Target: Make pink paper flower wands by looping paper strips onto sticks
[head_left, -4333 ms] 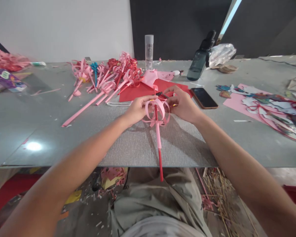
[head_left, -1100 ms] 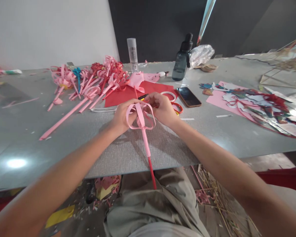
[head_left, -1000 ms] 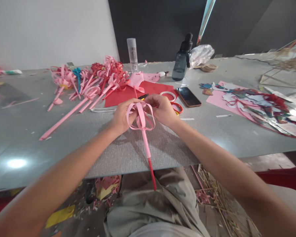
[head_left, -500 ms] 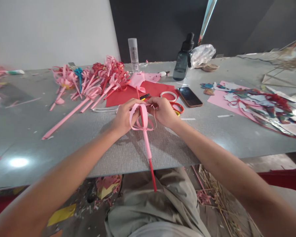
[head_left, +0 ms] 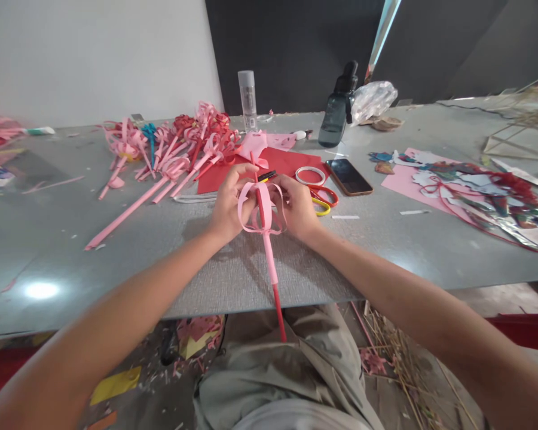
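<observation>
Fingers of left hand [head_left: 228, 206] and right hand [head_left: 298, 205] pinch the pink paper-loop flower [head_left: 262, 206] on its red stick [head_left: 278, 310]. Light, crushable loops; stick judged the safer hold.

Both bare forearms are stretched forward from the lower corners of the view and are drawn together toward the middle, so that the wrists are brought close. The left hand [head_left: 226, 206] is held with its back turned up and outward, the fingers curled inward and the thumb and forefinger raised and pinched near the top. The right hand [head_left: 298, 203] is set just opposite, its fingers bent toward the left hand and its thumb tucked in front. The fingertips of both hands appear to be closed in a pinch, though part of them is hidden. Both wrists are kept low and nearly level.
</observation>
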Tool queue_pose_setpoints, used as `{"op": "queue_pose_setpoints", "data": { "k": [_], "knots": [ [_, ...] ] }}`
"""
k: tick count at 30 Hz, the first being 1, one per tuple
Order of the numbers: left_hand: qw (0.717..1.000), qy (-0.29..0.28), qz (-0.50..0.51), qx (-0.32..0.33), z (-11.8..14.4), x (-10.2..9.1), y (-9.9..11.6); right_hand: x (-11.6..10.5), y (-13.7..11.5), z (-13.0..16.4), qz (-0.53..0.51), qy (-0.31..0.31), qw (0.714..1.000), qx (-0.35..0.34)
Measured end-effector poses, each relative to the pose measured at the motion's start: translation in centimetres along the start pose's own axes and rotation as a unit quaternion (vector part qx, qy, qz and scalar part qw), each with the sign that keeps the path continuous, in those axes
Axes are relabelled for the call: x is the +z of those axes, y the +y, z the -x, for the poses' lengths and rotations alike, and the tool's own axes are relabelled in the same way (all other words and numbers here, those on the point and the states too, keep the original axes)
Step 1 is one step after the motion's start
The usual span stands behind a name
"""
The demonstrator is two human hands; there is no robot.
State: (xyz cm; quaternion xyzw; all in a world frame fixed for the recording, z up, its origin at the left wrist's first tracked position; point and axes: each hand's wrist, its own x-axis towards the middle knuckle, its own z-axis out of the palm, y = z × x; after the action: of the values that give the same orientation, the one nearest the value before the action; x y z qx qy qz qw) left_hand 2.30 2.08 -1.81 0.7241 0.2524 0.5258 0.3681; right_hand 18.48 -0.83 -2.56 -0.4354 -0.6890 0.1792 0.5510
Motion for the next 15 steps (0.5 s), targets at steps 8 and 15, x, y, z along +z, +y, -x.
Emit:
{"op": "queue_pose_setpoints", "data": {
  "k": [8,15],
  "knots": [
    [0.993,0.032,0.075,-0.09,0.03,0.41,0.59,-0.58,-0.12,-0.23,0.007,-0.009,0.999,-0.047],
    [0.996,0.015,0.022,-0.088,0.14,0.34,0.72,-0.83,0.03,-0.25,0.035,-0.014,0.995,-0.092]
  ]
}}
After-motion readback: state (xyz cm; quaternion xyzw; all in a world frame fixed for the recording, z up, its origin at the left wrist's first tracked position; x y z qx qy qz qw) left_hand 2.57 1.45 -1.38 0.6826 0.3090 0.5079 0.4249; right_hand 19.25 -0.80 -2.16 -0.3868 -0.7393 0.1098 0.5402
